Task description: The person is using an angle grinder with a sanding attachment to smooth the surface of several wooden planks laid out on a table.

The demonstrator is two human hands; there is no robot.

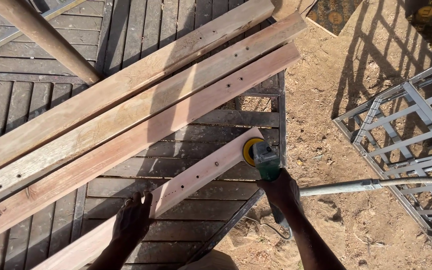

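- The right hand (282, 192) is wrapping tight around the green angle grinder with a yellow sanding disc (258, 156), pressing it onto the far end of the long pale wooden plank (176, 192) at about 2 o'clock from the person
- The left hand (132, 220) is pressing flat, fingers spread, on the near stretch of that plank at 10 o'clock; only that palm seems to be steadying it, so the board could be skidding sideways under the disc
- The plank end is lying close to the edge of the dark slatted wooden platform (216, 120); it could be tipping off
- The thin power cable (263, 226) is trailing at 5 o'clock, risking a snag
- Three long weathered planks (126, 105) are lying at 11 o'clock, well apart from the disc
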